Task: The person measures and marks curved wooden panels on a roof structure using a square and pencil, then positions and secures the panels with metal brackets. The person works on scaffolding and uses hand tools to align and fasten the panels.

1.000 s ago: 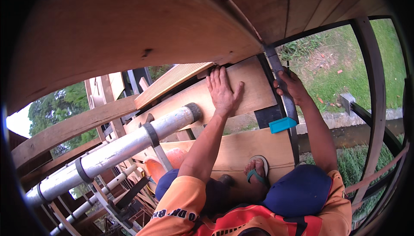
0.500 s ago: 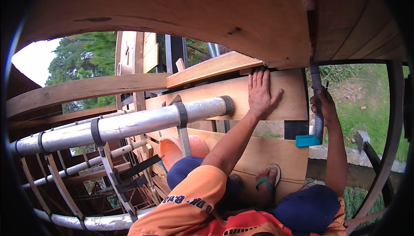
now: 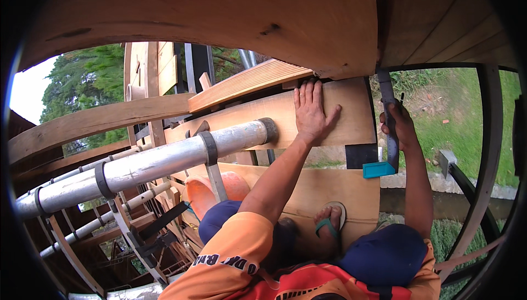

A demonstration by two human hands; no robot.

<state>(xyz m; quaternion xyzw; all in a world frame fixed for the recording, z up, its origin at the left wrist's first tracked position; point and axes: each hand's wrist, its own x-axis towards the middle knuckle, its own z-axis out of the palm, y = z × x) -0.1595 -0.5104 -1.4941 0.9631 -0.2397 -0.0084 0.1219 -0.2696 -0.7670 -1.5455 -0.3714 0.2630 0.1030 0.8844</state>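
Note:
My left hand (image 3: 312, 114) lies flat on a light wooden plank (image 3: 351, 112), its fingers stretched out toward the far edge and the thumb spread to the right. Beyond the fingertips, a ridged board (image 3: 250, 87) runs along the plank. Past the plank's right end, my right hand (image 3: 401, 125) has its fingers wrapped round a dark grey upright bar (image 3: 386, 87). A teal block-shaped piece (image 3: 379, 170) sits at the bar's lower end, below the hand. Some thin dark thing sticks up beside the right hand, too small to name.
Overhead hangs a large wooden panel (image 3: 208, 9). A silver ladder (image 3: 148, 164) reaches in from the left, its end close to my left forearm. An orange bucket (image 3: 230, 185) stands behind it. My sandalled foot rests on a lower plank (image 3: 359, 198). Grass (image 3: 455, 119) shows below, right.
The view has turned slightly, so the scene sits a little further left and higher. Both hands keep their places on the plank and the bar.

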